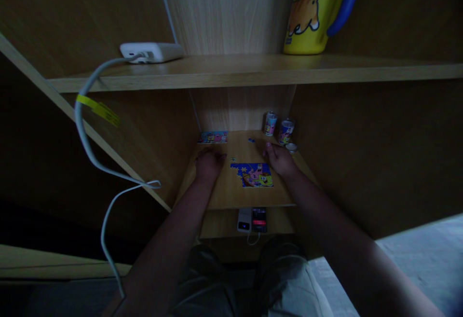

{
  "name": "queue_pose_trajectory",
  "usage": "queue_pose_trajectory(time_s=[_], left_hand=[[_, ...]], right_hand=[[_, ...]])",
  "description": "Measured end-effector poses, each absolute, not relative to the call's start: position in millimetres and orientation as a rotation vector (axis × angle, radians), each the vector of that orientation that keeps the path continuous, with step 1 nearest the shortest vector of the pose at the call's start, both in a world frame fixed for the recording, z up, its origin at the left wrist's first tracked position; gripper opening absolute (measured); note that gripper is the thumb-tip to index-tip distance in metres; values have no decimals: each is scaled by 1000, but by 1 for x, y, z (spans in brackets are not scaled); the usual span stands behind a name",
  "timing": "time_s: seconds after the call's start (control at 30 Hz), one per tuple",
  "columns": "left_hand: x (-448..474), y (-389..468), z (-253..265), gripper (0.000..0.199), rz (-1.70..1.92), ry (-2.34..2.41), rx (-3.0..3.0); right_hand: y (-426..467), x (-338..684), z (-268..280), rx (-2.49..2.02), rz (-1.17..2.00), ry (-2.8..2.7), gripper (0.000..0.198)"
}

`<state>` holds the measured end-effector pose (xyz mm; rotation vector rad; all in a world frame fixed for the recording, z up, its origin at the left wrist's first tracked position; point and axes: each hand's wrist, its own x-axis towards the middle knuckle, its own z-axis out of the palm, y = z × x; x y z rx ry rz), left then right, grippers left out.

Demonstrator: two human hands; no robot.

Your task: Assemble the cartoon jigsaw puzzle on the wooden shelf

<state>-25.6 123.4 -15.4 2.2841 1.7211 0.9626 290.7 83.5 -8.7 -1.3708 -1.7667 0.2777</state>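
A partly assembled jigsaw puzzle (257, 176) with pink and yellow cartoon figures lies on the wooden shelf between my hands; its upper left edge is ragged. Left of it rests my left hand (210, 162), fingers loosely bent and thumb stretched toward the puzzle, nothing visible in it. A loose puzzle piece (233, 159) is near that thumb. Above the puzzle's right corner is my right hand (280, 160), thumb and fingers drawn together; anything between them is too dark to make out. Farther back lies another small blue piece or pair of pieces (251, 140).
Two cartoon-printed cans (270, 125) (286, 132) stand back right, beside a round lid (291, 147). A picture card (213, 137) lies back left. Overhead, a shelf (231, 73) carries a white charger (152, 52) with a hanging cable (81, 129) and a yellow mug (307, 18). Below is a phone (259, 219).
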Motion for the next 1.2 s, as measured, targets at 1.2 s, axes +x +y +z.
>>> queue_pose_trajectory(time_s=[1.2], left_hand=[[-12,116,-3,32,1060,1356,2211]], right_hand=[[83,291,-9,-1383,316,-1732,86]])
